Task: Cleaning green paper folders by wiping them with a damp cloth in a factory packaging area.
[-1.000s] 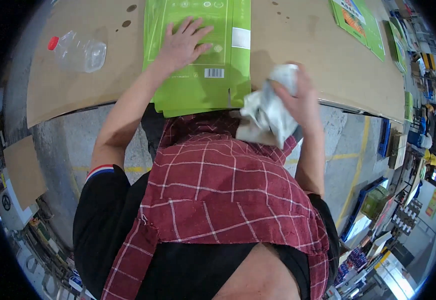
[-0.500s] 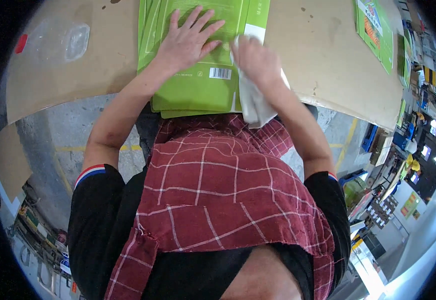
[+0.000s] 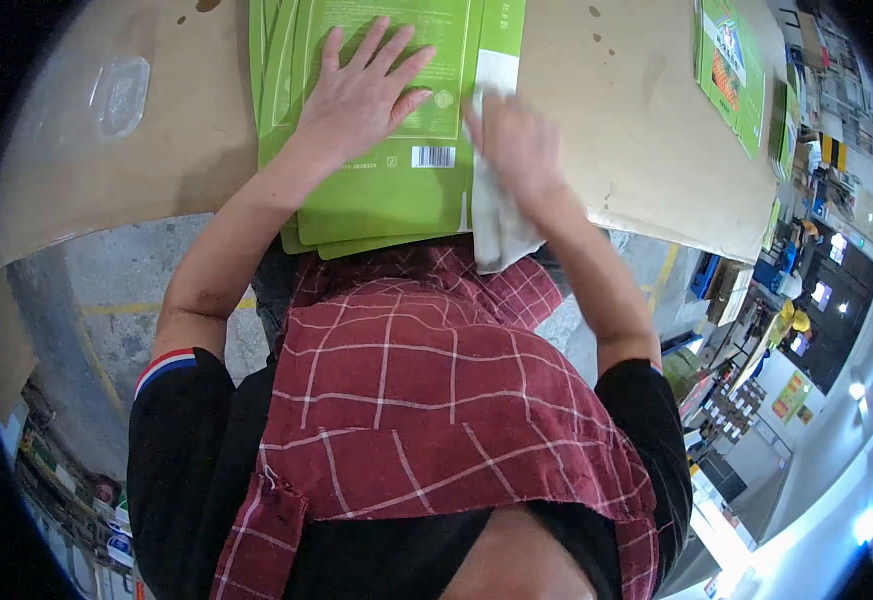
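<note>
A stack of flat green printed bags (image 3: 382,205) lies on the table before me, slightly fanned at its left edge, with a barcode and a white panel on the top one. My left hand (image 3: 362,100) rests flat on the top bag, fingers spread. At the stack's right side my right hand (image 3: 519,140), blurred by motion, is closed on a white cloth (image 3: 500,225). The cloth hangs down past the table's front edge. Part of it is hidden under the hand and wrist.
The brown table top (image 3: 617,130) stretches out on both sides, with small dark spots. A clear plastic container (image 3: 122,97) lies at the left. More green printed bags (image 3: 732,75) lie at the far right. Shelves and clutter stand beyond the table's right side.
The whole view has shifted a little, so the table and stack appear slightly lower and further left. My left hand stays on the top bag; my right hand keeps hold of the cloth.
</note>
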`<action>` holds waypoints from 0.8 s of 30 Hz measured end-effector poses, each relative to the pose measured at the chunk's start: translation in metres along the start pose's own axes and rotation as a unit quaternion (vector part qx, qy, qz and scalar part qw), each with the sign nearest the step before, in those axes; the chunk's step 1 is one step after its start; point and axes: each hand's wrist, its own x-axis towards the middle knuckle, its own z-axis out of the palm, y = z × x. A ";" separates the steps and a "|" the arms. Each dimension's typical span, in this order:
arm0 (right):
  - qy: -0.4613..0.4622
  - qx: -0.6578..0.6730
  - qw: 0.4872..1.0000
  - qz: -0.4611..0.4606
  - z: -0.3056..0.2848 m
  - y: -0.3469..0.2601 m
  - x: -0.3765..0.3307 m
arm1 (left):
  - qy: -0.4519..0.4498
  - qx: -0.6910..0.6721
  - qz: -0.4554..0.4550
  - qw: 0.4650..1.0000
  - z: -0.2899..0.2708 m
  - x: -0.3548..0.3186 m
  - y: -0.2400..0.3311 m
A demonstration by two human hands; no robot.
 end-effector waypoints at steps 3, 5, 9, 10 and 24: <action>-0.005 0.001 0.999 0.053 0.003 0.031 0.076 | 0.013 -0.012 0.014 1.000 0.002 0.007 0.005; 0.000 -0.013 0.999 0.043 0.003 0.036 0.088 | 0.013 -0.018 0.010 1.000 0.003 0.006 0.003; -0.023 -0.022 0.999 -0.023 0.005 0.026 0.029 | -0.007 -0.038 0.001 0.999 -0.001 -0.001 0.001; 0.001 -0.040 0.997 -0.066 0.004 0.022 0.001 | -0.001 -0.038 -0.002 0.999 -0.003 -0.001 0.002; 0.119 0.063 0.988 -0.077 -0.015 0.051 0.184 | 0.004 -0.102 -0.010 0.995 -0.004 0.007 0.004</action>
